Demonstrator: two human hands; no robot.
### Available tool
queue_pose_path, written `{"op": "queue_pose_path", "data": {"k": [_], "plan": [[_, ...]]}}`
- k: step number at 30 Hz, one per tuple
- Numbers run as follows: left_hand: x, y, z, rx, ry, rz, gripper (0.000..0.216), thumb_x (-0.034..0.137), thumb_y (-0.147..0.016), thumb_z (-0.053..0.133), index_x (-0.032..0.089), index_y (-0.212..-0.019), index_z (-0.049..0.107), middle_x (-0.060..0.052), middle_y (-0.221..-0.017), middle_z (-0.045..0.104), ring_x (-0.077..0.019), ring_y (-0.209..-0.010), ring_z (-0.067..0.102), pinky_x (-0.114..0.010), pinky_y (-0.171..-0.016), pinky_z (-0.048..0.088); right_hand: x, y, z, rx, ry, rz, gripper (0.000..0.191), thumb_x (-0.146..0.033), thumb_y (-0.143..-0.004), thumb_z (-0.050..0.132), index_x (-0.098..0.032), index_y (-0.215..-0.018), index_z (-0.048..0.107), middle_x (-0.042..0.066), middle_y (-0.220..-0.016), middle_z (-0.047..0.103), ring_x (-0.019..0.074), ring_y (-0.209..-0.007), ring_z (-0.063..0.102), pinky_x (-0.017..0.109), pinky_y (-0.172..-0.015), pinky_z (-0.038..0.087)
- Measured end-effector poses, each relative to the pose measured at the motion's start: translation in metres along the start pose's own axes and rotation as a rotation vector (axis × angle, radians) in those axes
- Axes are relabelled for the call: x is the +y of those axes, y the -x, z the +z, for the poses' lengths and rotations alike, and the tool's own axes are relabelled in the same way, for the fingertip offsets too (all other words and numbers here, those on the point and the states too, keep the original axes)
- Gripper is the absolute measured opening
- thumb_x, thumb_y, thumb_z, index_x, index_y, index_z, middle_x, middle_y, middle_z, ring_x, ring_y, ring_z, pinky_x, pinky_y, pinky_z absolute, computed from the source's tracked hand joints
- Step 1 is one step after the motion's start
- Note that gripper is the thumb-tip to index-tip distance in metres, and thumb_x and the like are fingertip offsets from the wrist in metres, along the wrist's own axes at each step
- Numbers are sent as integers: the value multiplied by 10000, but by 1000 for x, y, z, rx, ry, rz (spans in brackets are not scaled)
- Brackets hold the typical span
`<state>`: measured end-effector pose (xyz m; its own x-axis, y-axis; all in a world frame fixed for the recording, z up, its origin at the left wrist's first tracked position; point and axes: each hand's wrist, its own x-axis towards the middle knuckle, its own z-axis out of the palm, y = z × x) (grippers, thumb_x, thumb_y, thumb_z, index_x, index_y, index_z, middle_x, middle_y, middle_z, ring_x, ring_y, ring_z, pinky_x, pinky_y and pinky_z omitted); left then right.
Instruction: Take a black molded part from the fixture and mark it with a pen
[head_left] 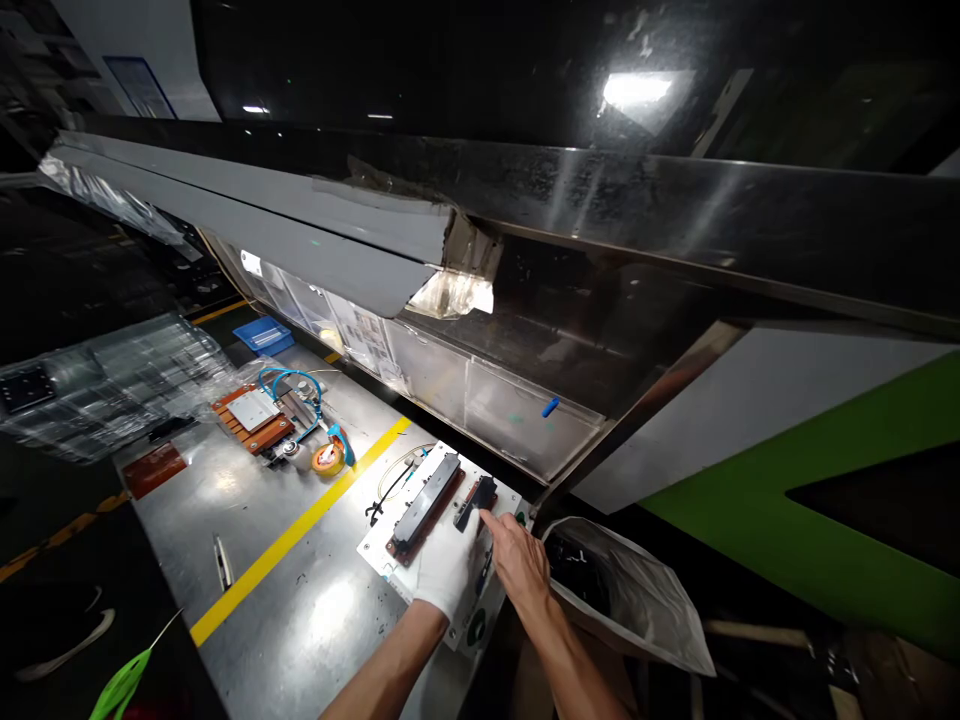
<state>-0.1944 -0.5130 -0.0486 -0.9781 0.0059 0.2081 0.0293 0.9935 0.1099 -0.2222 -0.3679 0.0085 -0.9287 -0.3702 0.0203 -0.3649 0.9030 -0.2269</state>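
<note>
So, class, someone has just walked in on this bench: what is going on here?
A person works at a metal bench with both hands on a white fixture plate. The gloved left hand rests flat on the plate beside a long black part. The bare right hand touches a shorter black part with its fingertips. A silvery bag lies open to the right.
</note>
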Motion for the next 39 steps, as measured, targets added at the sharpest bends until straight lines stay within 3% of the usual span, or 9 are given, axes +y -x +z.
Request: {"op": "queue_pose_path", "data": {"k": [5,7,11,16,20,23,29,35,39], "plan": [[6,-10,-12,-55,-6,-44,560,171,-936,396,309,-1475,459,-162,-1082,701,-334,-838,699,-443,-666,594,1,-5,7,44,-15,28,525,-132,-988,309,-371,-1378,567,33,-1012,672,183,-809,690,292,-660,433],[5,-6,-18,-8,68,-32,544,219,-950,423,275,-1491,436,-162,-1130,696,-329,-899,696,-461,-733,606,2,-1,16,91,-66,41,538,-130,-996,290,-350,-1412,552,43,-1054,671,183,-853,689,282,-682,450],[-15,35,-10,246,238,24,544,343,-947,539,157,-1451,455,-185,-1353,604,-306,-1198,603,-476,-1022,543,-4,28,33,143,-239,37,526,-170,-1026,258,-301,-1468,511,61,-1085,660,171,-864,688,266,-681,462],[-46,84,18,354,206,182,415,185,-914,590,162,-1328,562,-208,-1344,592,-278,-1218,619,-417,-979,585,-28,60,33,13,-244,-24,535,-142,-1008,303,-359,-1435,543,35,-998,652,157,-844,683,252,-661,429],[-51,77,27,343,156,222,473,214,-913,598,129,-1372,518,-232,-1275,627,-294,-1103,684,-413,-874,634,-39,60,25,-14,-161,-39,531,-123,-984,362,-385,-1403,556,18,-993,654,168,-866,678,268,-682,415],[-47,66,27,332,241,228,425,141,-917,553,129,-1340,524,-202,-1237,648,-248,-1089,687,-358,-888,631,-40,57,21,-25,-117,-36,536,-117,-977,366,-394,-1398,547,13,-993,656,169,-845,682,286,-663,398],[-34,55,19,474,295,249,338,89,-877,508,115,-1205,587,-182,-1058,661,-252,-976,678,-385,-795,648,-43,55,15,-46,-72,-16,554,-105,-966,366,-388,-1411,537,18,-1017,659,184,-848,695,307,-653,385],[-30,50,21,448,199,136,373,58,-822,577,103,-1184,653,-173,-1065,638,-269,-977,674,-412,-853,638,-40,44,12,-34,-67,25,531,-122,-982,355,-400,-1390,550,12,-1002,662,192,-802,704,316,-623,361],[-44,60,40,408,299,194,427,139,-908,555,127,-1335,545,-187,-1195,624,-268,-1091,672,-404,-907,634,-38,52,22,5,-125,14,543,-113,-991,349,-388,-1424,525,11,-1023,652,168,-833,701,291,-636,374]]}}
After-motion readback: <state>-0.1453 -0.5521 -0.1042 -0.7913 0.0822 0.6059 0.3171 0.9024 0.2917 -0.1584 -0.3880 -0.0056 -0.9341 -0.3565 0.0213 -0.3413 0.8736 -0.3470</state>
